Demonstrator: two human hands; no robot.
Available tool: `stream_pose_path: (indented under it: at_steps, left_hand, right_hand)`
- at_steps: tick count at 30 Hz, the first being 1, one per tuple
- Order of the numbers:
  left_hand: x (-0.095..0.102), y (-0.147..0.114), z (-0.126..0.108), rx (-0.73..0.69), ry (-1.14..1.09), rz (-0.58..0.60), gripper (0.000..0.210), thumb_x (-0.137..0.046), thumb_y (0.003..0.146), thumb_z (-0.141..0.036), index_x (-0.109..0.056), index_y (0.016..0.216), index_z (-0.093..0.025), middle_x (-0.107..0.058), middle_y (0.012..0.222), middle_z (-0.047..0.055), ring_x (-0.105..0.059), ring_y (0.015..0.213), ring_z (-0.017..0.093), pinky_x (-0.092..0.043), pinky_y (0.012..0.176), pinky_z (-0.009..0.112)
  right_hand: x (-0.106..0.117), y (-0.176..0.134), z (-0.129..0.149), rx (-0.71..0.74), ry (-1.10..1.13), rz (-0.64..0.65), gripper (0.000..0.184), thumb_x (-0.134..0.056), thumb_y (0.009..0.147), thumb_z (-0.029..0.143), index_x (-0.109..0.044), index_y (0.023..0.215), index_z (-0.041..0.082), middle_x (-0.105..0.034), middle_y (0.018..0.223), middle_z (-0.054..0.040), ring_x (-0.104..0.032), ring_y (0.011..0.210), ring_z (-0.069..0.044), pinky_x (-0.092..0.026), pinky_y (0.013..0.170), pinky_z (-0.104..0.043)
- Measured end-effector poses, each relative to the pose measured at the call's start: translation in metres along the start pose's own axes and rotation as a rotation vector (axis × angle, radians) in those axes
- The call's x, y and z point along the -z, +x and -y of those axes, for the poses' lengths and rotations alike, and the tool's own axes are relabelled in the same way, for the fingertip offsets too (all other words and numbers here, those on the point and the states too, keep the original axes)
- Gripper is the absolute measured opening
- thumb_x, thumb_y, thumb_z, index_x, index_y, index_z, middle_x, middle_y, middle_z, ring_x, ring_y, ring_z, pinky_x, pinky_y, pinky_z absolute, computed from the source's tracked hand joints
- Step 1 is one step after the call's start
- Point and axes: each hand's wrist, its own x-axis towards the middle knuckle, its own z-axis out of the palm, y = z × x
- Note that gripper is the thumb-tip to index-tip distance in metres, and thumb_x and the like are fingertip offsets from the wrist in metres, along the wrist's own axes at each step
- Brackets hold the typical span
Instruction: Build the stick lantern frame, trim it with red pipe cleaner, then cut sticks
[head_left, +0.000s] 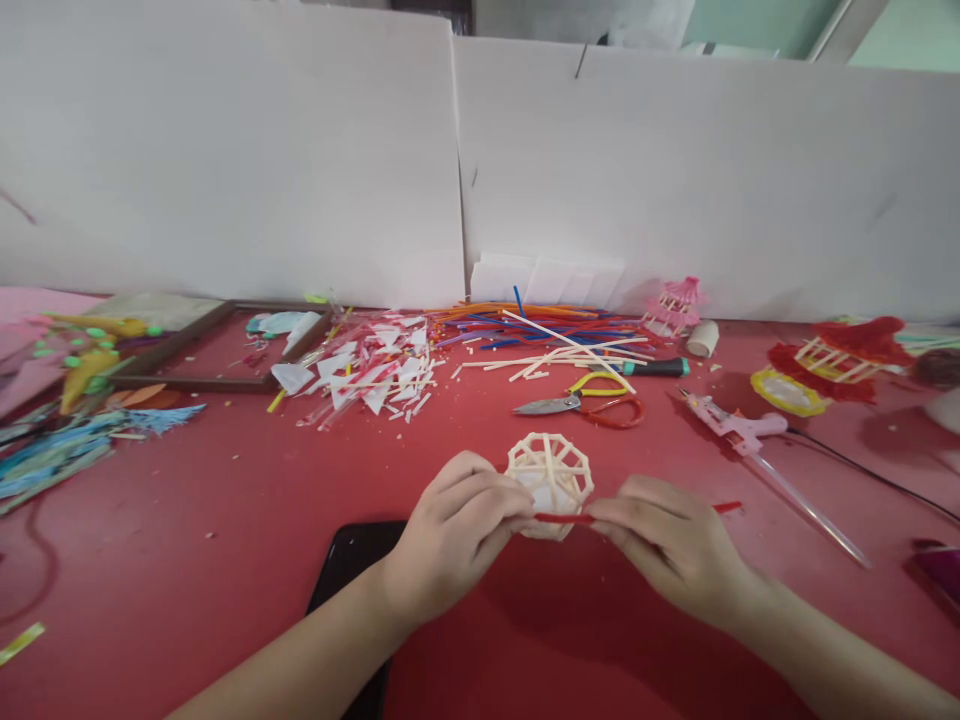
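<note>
A short red pipe cleaner [564,519] is stretched level between my two hands. My left hand [469,525] pinches its left end, and my right hand [671,535] pinches the right end. Just behind it is a small round frame of pale wooden sticks [550,468] with a white piece inside; its lower part is partly covered by the pipe cleaner and my left fingers. Whether my fingers also touch the frame, I cannot tell. A dark phone [364,545] lies partly under my left forearm.
Scissors [577,402] lie beyond the frame, near loose sticks and coloured pipe cleaners [525,325]. To the right is a pink glue gun [739,425] with a cord, near a red model pavilion [847,360]. Scraps [375,365] and a brown picture frame [195,383] are left. White boards [675,180] stand behind.
</note>
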Motion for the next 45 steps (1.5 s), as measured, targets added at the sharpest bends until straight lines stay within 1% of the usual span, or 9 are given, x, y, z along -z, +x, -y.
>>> stream_pose_path:
  at_steps: [2,4,8,12,18,21,27,39,45]
  left_hand:
    - [0.002,0.000,-0.003,-0.013,0.035,0.017,0.010,-0.062,0.089,-0.009,-0.064,0.092,-0.018,-0.074,0.090,0.002,-0.061,0.079,0.013,-0.048,0.079,0.028]
    - [0.003,0.001,-0.005,0.004,0.064,0.034,0.011,-0.061,0.090,-0.011,-0.066,0.090,-0.020,-0.071,0.088,0.001,-0.058,0.077,0.014,-0.046,0.077,0.027]
    - [0.006,0.003,-0.006,0.047,0.087,0.128,0.009,-0.061,0.090,-0.015,-0.065,0.087,-0.022,-0.066,0.077,-0.001,-0.050,0.069,0.014,-0.042,0.067,0.027]
    - [0.008,0.004,-0.005,0.075,0.064,0.238,0.007,-0.058,0.089,-0.013,-0.061,0.088,-0.019,-0.065,0.082,0.002,-0.048,0.072,0.016,-0.040,0.067,0.030]
    - [0.007,0.000,-0.001,0.122,0.084,0.273,0.006,-0.058,0.090,-0.014,-0.058,0.091,-0.019,-0.061,0.085,0.003,-0.047,0.076,0.018,-0.039,0.069,0.030]
    - [0.006,0.000,-0.001,0.116,0.098,0.267,0.005,-0.058,0.090,-0.014,-0.058,0.090,-0.019,-0.061,0.086,0.003,-0.047,0.077,0.018,-0.040,0.070,0.030]
    - [0.004,0.000,-0.001,0.103,0.087,0.229,0.010,-0.058,0.090,-0.011,-0.059,0.096,-0.019,-0.064,0.098,0.004,-0.052,0.084,0.016,-0.042,0.079,0.029]
    - [0.002,0.001,0.000,0.106,0.089,0.199,0.006,-0.054,0.093,-0.015,-0.058,0.092,-0.020,-0.068,0.094,0.004,-0.057,0.081,0.015,-0.046,0.077,0.026]
    - [0.000,0.001,0.001,0.147,0.091,0.137,0.009,-0.056,0.092,-0.012,-0.059,0.091,-0.020,-0.068,0.097,0.004,-0.060,0.087,0.016,-0.047,0.081,0.028]
  right_hand:
    - [0.000,0.001,-0.001,0.026,0.011,-0.010,0.017,-0.051,0.094,0.012,-0.065,0.101,0.016,-0.068,0.082,-0.0052,-0.062,0.071,-0.013,-0.052,0.065,-0.024]
    - [0.000,0.001,-0.001,0.035,0.011,-0.014,0.018,-0.050,0.093,0.011,-0.065,0.102,0.016,-0.070,0.085,-0.0064,-0.064,0.075,-0.014,-0.054,0.068,-0.025]
    - [0.001,0.001,-0.003,-0.009,0.003,0.008,0.015,-0.055,0.092,0.014,-0.064,0.103,0.018,-0.070,0.081,-0.0041,-0.065,0.070,-0.013,-0.053,0.063,-0.025]
    - [0.000,-0.002,-0.004,-0.053,0.024,0.035,0.020,-0.057,0.093,0.019,-0.061,0.112,0.020,-0.073,0.088,-0.0045,-0.068,0.074,-0.013,-0.054,0.066,-0.024]
    - [-0.002,0.000,-0.007,-0.132,0.034,0.057,0.026,-0.057,0.093,0.022,-0.059,0.118,0.018,-0.071,0.083,-0.0029,-0.066,0.069,-0.012,-0.052,0.062,-0.021]
    - [-0.003,0.003,-0.008,-0.132,0.049,0.072,0.025,-0.057,0.093,0.023,-0.061,0.117,0.018,-0.072,0.087,-0.0048,-0.066,0.073,-0.013,-0.053,0.064,-0.023]
    - [-0.004,0.004,-0.009,-0.112,0.090,0.048,0.019,-0.058,0.092,0.022,-0.066,0.109,0.017,-0.068,0.079,-0.0044,-0.062,0.068,-0.012,-0.052,0.060,-0.023]
    - [-0.007,0.004,-0.010,-0.111,0.136,0.034,0.020,-0.058,0.092,0.019,-0.066,0.110,0.017,-0.067,0.078,-0.0034,-0.061,0.067,-0.011,-0.051,0.060,-0.022]
    - [-0.009,0.003,-0.010,-0.113,0.150,0.029,0.020,-0.060,0.091,0.017,-0.066,0.110,0.017,-0.067,0.079,-0.0035,-0.061,0.069,-0.011,-0.050,0.062,-0.021]
